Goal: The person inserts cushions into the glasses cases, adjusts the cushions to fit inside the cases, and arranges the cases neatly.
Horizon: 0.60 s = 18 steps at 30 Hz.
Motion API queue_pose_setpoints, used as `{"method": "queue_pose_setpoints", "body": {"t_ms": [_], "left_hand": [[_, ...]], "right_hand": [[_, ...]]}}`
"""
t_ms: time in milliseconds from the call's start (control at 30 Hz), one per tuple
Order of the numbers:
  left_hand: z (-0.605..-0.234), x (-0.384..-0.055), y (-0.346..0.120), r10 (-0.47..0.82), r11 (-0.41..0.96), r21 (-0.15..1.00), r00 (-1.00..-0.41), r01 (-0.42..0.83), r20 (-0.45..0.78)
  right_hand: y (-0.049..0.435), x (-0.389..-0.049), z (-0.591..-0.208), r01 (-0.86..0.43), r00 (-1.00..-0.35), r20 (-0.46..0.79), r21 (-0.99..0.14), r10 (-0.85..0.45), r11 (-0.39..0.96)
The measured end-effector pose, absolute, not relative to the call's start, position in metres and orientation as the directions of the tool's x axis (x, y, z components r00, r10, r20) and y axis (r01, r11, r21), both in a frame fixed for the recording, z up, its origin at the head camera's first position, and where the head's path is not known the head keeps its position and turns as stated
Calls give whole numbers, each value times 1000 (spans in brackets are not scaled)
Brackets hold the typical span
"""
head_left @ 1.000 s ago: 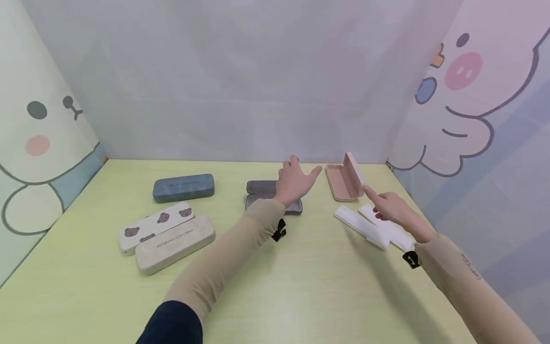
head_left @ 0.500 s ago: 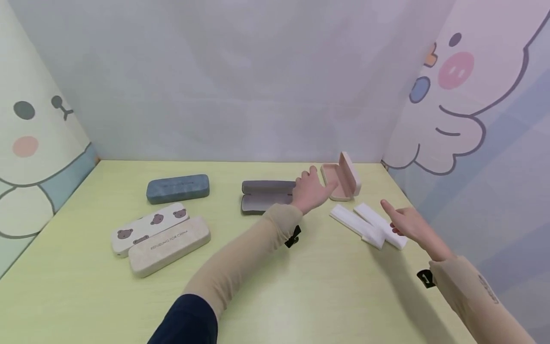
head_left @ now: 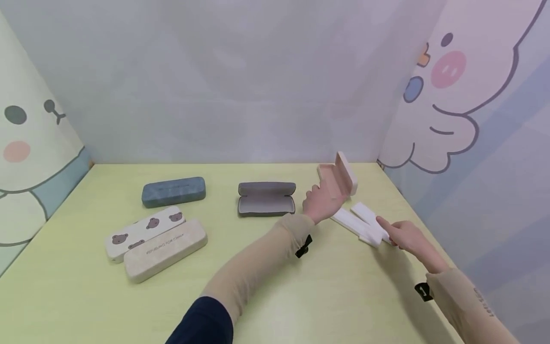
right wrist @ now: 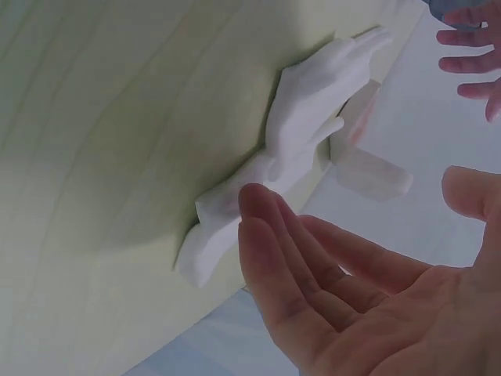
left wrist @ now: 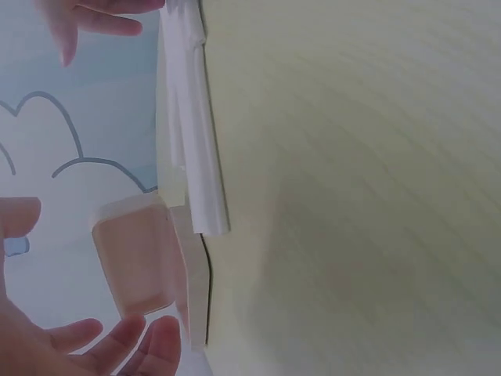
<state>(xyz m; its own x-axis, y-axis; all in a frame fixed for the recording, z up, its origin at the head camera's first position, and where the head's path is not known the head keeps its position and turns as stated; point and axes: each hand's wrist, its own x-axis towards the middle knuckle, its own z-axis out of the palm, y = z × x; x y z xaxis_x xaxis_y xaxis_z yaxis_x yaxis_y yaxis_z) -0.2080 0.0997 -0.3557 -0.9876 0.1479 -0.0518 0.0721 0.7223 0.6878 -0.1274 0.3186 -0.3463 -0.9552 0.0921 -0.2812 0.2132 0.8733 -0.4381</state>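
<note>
My left hand reaches over the table with fingers spread and holds nothing. It overlaps the front of a pink glasses case, which lies with its lid standing up. In the left wrist view the fingers are right by this pink case. Two folded white strips that look like soft cloth lie crossed in front of the case. My right hand is close over their near right end. Its fingers, seen in the right wrist view, are loosely bent beside the white cloth, with nothing gripped.
An opened grey glasses case stands left of my left hand. Farther left lie a closed blue case, a white bear-print case and a beige case with lettering. A pale curtain wall borders the table's back.
My left hand has moved right, from above the grey case to the pink case. My right hand has drawn back from the pink case's lid and come down over the white cloths.
</note>
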Motion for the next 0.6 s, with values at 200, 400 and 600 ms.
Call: {"method": "queue_pose_setpoints", "body": {"t_ms": [200, 400, 600], "left_hand": [[-370, -207, 109, 182, 783, 614, -981, 105, -63], [-381, -209, 115, 215, 813, 570, -971, 120, -101], [-388, -211, 120, 227, 858, 495, -966, 137, -127]], "right_hand": [[316, -126, -359, 201, -961, -258, -404, 100, 893], [314, -123, -363, 163, -969, -236, -376, 75, 912], [310, -124, -362, 157, -970, -230, -339, 80, 928]]}}
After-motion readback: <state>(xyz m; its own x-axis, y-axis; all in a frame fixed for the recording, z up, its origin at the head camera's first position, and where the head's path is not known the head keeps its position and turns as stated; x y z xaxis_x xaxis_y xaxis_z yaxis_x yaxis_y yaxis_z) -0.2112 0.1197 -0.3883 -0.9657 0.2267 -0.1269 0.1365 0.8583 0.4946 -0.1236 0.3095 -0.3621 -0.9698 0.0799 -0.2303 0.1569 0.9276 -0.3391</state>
